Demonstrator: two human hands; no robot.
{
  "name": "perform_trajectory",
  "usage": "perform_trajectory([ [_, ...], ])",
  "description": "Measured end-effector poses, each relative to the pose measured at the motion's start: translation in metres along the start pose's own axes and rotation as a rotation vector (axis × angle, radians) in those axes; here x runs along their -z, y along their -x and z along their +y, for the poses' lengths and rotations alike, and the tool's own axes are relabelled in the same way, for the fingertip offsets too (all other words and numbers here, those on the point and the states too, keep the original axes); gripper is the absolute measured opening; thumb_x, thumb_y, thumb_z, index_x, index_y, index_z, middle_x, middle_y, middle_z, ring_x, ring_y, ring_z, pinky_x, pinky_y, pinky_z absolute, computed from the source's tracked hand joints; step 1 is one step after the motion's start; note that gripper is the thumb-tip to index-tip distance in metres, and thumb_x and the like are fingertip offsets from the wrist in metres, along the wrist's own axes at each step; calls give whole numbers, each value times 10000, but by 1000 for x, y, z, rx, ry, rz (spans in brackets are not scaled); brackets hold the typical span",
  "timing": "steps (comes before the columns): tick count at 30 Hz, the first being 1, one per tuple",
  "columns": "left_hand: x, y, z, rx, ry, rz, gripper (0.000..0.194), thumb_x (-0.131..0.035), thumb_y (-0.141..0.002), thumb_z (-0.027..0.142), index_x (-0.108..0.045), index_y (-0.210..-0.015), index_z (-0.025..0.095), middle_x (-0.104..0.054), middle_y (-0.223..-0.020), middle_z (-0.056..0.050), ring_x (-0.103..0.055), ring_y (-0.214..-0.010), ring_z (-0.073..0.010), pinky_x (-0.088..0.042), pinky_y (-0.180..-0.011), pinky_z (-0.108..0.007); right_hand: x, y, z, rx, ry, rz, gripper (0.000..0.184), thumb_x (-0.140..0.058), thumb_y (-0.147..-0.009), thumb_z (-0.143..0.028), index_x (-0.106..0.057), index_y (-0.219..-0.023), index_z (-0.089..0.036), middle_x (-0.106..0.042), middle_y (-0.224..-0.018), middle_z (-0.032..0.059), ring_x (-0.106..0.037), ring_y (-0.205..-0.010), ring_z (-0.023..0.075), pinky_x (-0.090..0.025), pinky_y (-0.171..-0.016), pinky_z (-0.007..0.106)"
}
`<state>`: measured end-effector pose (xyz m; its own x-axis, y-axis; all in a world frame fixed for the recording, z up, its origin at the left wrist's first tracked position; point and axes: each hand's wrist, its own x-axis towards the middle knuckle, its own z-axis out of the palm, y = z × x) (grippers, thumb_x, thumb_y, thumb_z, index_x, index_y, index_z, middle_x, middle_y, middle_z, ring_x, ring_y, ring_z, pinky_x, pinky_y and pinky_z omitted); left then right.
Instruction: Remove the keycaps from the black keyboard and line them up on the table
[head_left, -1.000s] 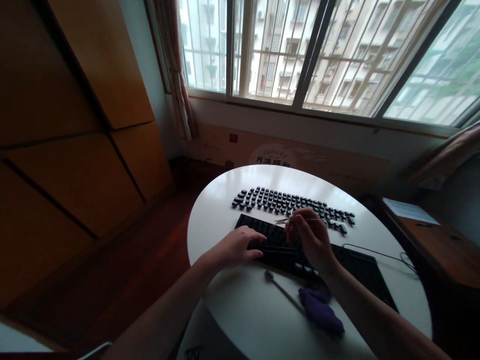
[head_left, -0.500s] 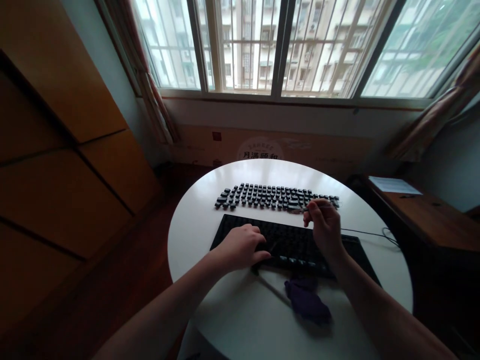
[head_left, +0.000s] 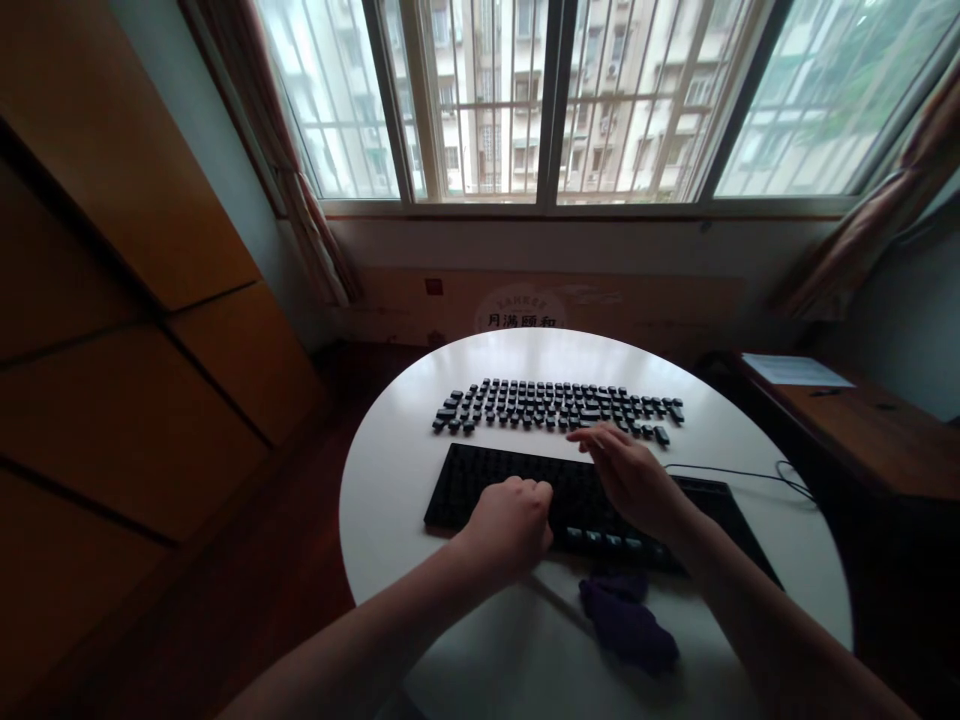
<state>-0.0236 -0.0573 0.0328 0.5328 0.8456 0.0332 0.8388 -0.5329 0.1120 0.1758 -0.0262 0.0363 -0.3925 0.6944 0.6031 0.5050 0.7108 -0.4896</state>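
A black keyboard (head_left: 480, 470) with its keycaps taken off lies on the round white table (head_left: 405, 410). My left hand (head_left: 514, 520) is curled closed over its front edge, left of the middle; whatever it grips is hidden behind the knuckles. Over the keyboard's back edge, my right hand (head_left: 626, 470) is turned with its back to me, fingers pressed together and pointing left. Its palm is hidden, and no tool shows in it now. Black keycaps (head_left: 525, 405) stand in rows behind the keyboard. A few keycaps (head_left: 600, 539) remain along the keyboard's front row.
A purple cloth (head_left: 630, 620) lies in front of the keyboard, touching a thin brush handle (head_left: 559, 603). A black cable (head_left: 720, 469) runs to the right edge. At the right stands a wooden desk (head_left: 847, 410) with a paper sheet (head_left: 799, 370) on it.
The view has swung right. My left hand has closed from a loose grip near a dark bar. The right hand, earlier pinching a thin wire-ended tool, has turned over and that tool is out of sight.
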Motion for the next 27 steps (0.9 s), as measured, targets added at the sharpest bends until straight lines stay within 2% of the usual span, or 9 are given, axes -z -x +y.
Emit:
perform_trajectory([
  [2, 2, 0, -1, 1, 3, 0, 119, -519, -761, 108, -555, -858, 168, -665, -826, -87, -628, -799, -250, -510, -690, -347, -2, 0, -2, 2, 59, -155, 284, -397, -986, -229, -650, -1113, -213, -639, -967, 88, -620, -787, 172, -479, -690, 291],
  [4, 6, 0, -4, -21, 14, 12, 131, -510, -778, 110, -556, -891, 158, -664, -840, -96, -629, -802, -254, -515, -702, -355, -2, -2, -5, -18, 125, -250, 241, -462, -957, -249, -683, -1049, -218, -656, -952, 78, -623, -779, 177, -467, -674, 286],
  [8, 12, 0, -12, -84, 48, 54, 137, -486, -831, 116, -549, -951, 134, -647, -879, -108, -638, -788, -249, -519, -708, -364, 1, -10, -10, -89, 190, -363, 200, -573, -904, -328, -705, -1017, -228, -684, -947, 66, -636, -806, 192, -457, -691, 283],
  [12, 20, -4, -17, -127, 43, 81, 154, -438, -866, 99, -542, -974, 134, -621, -935, -121, -638, -839, -250, -512, -679, -341, 5, -19, -12, -173, 112, -453, 209, -599, -891, -341, -707, -1026, -224, -712, -855, 45, -644, -759, 184, -463, -684, 272],
  [15, 30, -9, -23, -109, 79, 127, 150, -436, -882, 128, -540, -988, 150, -626, -942, -100, -629, -829, -227, -499, -700, -325, 8, -23, -10, -245, -1, -443, 196, -566, -913, -322, -713, -985, -214, -728, -830, 29, -650, -735, 173, -479, -686, 269],
  [17, 37, -13, -32, -130, 162, 156, 169, -412, -928, 185, -545, -1031, 171, -644, -940, -75, -627, -829, -216, -488, -724, -321, 10, -25, -6, -254, -41, -365, 200, -579, -905, -325, -715, -1004, -217, -738, -902, 35, -657, -763, 176, -490, -695, 273],
  [21, 46, -24, -58, -249, 305, 69, 232, -387, -984, 286, -585, -1074, 203, -673, -934, -43, -624, -860, -208, -463, -739, -305, 11, -28, -1, -235, 1, -189, 213, -627, -867, -313, -725, -1035, -225, -740, -943, 48, -663, -766, 183, -493, -657, 272],
  [23, 46, -29, -70, -260, 311, 57, 229, -413, -977, 284, -609, -1058, 199, -671, -966, -46, -616, -894, -210, -457, -768, -308, 8, -31, -2, -214, 54, -197, 199, -660, -837, -301, -737, -1007, -231, -743, -904, 40, -667, -761, 186, -497, -681, 280],
  [27, 37, -31, -86, -228, 277, 126, 210, -449, -966, 275, -607, -1075, 190, -635, -1042, -58, -597, -915, -201, -458, -811, -312, -7, -44, -6, -228, 96, -285, 189, -655, -841, -340, -746, -973, -241, -748, -842, 23, -668, -707, 173, -485, -678, 271],
])
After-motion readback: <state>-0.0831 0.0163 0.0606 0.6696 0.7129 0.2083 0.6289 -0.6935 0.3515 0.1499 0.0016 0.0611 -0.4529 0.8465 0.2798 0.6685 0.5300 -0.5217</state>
